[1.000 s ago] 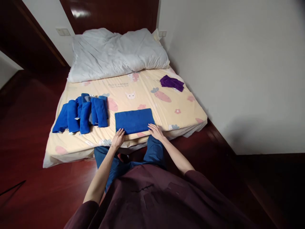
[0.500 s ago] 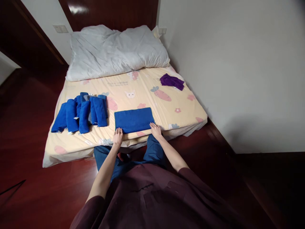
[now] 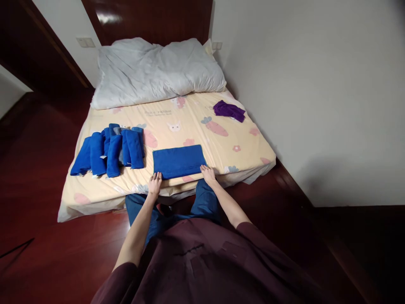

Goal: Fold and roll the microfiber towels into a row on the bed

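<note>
A blue towel [image 3: 179,161] lies folded flat into a rectangle near the front edge of the bed [image 3: 221,147]. My left hand [image 3: 155,183] rests at its near left corner, fingers stretched forward and touching the edge. At the near right corner my right hand [image 3: 208,173] lies the same way, fingers flat on the sheet and the towel's edge. Neither hand grips anything. Several rolled blue towels [image 3: 109,147] lie side by side to the left.
A crumpled purple cloth [image 3: 229,110] sits at the bed's right side near the white wall [image 3: 310,93]. A grey-white duvet [image 3: 155,69] is heaped at the head. Dark red wooden floor [image 3: 47,236] surrounds the bed. My knees in blue trousers touch the mattress front.
Both hands have slid back from on top of the towel to its near corners. The towel has not moved.
</note>
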Tool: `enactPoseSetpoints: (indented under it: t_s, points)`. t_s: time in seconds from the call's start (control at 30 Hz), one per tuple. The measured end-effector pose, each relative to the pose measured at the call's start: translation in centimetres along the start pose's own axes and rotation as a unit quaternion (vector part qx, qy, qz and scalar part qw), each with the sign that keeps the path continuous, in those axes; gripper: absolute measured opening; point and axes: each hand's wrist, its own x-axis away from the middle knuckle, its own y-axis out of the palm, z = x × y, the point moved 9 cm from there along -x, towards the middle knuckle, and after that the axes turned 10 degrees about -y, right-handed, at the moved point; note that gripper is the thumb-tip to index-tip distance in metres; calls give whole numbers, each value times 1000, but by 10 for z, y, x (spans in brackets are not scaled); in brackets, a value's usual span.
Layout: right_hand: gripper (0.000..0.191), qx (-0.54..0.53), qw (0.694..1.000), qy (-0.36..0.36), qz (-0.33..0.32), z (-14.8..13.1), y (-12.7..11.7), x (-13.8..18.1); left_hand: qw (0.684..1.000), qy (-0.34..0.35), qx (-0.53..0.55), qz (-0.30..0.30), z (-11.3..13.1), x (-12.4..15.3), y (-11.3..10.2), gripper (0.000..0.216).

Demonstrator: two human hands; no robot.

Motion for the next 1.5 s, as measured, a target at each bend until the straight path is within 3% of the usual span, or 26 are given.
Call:
enactPoseSetpoints:
  t_s: [0.17,0.37,0.57,0.8,0.97,1.23,1.5]
  points:
    - [52,-23,1000,-6,14,-1,11,23,1000,-3,13,18,-3,23,5,60]
    - [51,-105,991,-6,86,-1,14,47,998,-10,60,11,-8,44,4,64]
    - [53,-183,971,28,149,18,3,47,986,-47,160,12,-27,34,-8,67]
    - [53,-258,947,20,191,30,3,44,956,-96,274,30,-53,30,-5,63]
    - [43,-277,931,66,228,43,6,46,934,-121,333,38,-63,23,-6,51]
    - [23,-327,911,97,233,56,12,33,920,-152,360,33,-68,14,-3,35]
    - [45,-367,896,123,218,61,15,33,922,-175,343,35,-69,11,-8,30]
